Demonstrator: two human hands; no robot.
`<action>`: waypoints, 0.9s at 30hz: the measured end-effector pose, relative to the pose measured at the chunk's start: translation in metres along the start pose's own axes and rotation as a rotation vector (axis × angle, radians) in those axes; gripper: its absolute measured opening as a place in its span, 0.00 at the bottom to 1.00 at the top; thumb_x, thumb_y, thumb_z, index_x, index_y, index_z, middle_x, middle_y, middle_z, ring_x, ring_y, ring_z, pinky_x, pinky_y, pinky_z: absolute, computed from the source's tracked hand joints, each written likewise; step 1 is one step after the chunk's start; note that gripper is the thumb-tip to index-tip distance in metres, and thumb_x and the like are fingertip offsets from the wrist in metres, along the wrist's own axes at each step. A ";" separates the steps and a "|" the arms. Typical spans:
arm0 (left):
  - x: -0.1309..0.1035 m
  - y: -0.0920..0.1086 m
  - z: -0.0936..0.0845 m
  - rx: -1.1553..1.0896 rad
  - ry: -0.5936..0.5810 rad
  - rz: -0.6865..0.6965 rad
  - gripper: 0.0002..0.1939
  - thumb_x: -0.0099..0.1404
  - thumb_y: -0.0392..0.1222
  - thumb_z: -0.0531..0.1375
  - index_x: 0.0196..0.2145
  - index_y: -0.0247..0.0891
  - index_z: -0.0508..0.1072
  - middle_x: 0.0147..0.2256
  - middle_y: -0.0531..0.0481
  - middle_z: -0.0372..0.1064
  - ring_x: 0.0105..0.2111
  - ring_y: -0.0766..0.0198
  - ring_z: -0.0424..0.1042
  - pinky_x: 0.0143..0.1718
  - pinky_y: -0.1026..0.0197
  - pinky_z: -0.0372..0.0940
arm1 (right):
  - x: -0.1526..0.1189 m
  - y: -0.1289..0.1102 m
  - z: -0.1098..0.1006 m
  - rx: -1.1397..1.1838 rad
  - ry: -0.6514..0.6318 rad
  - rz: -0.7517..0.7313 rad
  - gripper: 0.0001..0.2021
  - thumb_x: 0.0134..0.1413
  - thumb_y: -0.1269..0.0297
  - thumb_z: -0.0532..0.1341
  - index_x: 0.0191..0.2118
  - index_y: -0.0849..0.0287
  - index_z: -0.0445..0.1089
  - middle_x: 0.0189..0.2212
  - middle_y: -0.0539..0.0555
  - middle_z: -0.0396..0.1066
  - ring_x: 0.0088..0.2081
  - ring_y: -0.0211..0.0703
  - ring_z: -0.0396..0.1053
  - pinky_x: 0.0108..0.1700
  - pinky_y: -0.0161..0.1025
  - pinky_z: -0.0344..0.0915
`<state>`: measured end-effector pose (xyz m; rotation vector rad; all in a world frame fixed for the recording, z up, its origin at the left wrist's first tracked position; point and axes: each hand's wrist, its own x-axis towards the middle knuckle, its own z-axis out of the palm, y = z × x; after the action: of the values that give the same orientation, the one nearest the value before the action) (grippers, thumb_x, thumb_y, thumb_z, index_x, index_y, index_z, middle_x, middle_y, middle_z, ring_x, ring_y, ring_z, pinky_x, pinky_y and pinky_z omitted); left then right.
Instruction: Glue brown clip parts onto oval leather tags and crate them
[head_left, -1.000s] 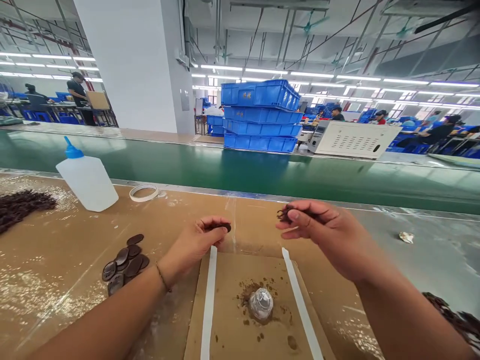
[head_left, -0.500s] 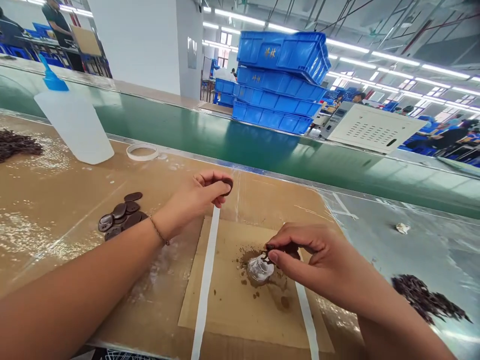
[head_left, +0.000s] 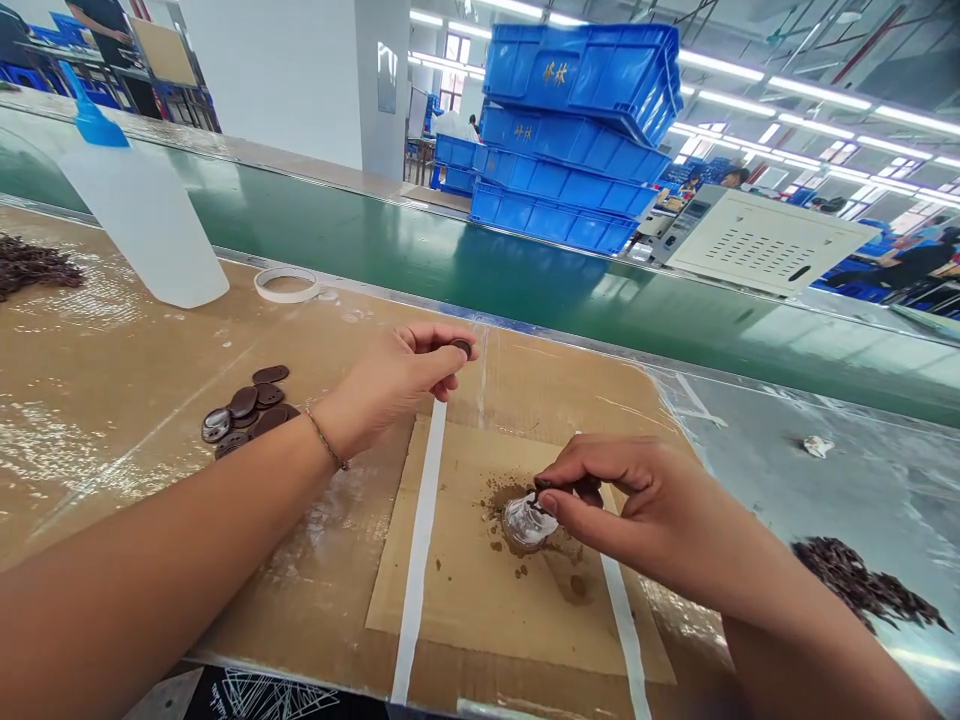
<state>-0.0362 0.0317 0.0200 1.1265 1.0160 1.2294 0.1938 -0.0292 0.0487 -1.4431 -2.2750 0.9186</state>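
Note:
My left hand (head_left: 409, 375) is closed, pinching a dark brown oval disc (head_left: 462, 347) between thumb and fingers, above the far edge of a cardboard sheet (head_left: 465, 600). Thumb and forefinger of my right hand (head_left: 637, 500) grip a small dark brown piece (head_left: 539, 487) whose exact shape is partly hidden. Its lower end meets a white, glue-like blob (head_left: 523, 524) on the cardboard, ringed by brown stains. Left of my left forearm lies a small heap of similar brown oval discs (head_left: 244, 402), partly covered by the arm.
A squeeze bottle (head_left: 150, 215) with a blue nozzle and a tape roll (head_left: 286, 296) stand beyond the discs. Thin dark brown pieces form one pile (head_left: 862, 580) at right, another (head_left: 34, 268) at far left. Behind run a green conveyor belt (head_left: 360, 250) and stacked blue crates (head_left: 570, 140).
The camera view has shifted slightly. My right hand has brought the small brown piece down to the white blob. My left hand still holds the disc, turned a little.

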 end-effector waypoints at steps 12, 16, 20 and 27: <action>-0.001 0.000 -0.003 -0.117 -0.068 -0.049 0.10 0.57 0.34 0.66 0.39 0.33 0.80 0.40 0.48 0.73 0.29 0.72 0.65 0.36 0.64 0.66 | 0.000 0.004 -0.002 -0.054 0.001 0.033 0.06 0.53 0.62 0.63 0.29 0.54 0.76 0.23 0.47 0.71 0.25 0.38 0.65 0.27 0.37 0.60; -0.001 -0.002 -0.002 -0.172 -0.147 -0.054 0.10 0.58 0.30 0.64 0.39 0.34 0.81 0.37 0.50 0.72 0.33 0.70 0.70 0.42 0.63 0.68 | 0.002 0.005 0.000 -0.062 -0.015 0.033 0.06 0.54 0.62 0.63 0.29 0.54 0.76 0.22 0.47 0.70 0.25 0.38 0.65 0.27 0.37 0.60; -0.001 -0.003 -0.002 -0.202 -0.162 -0.037 0.12 0.57 0.29 0.65 0.40 0.35 0.81 0.37 0.51 0.72 0.34 0.70 0.70 0.45 0.61 0.70 | 0.000 0.006 0.001 -0.057 -0.018 0.026 0.06 0.54 0.61 0.63 0.29 0.54 0.75 0.23 0.48 0.70 0.25 0.38 0.65 0.27 0.37 0.60; -0.001 -0.003 -0.004 -0.220 -0.145 -0.017 0.20 0.52 0.34 0.72 0.44 0.31 0.78 0.40 0.49 0.72 0.38 0.68 0.70 0.43 0.63 0.70 | 0.002 0.004 0.003 -0.074 -0.006 0.035 0.06 0.54 0.61 0.63 0.30 0.53 0.76 0.23 0.48 0.71 0.26 0.39 0.67 0.29 0.38 0.61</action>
<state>-0.0395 0.0311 0.0167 1.0172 0.7599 1.1964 0.1944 -0.0270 0.0436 -1.5169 -2.3181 0.8583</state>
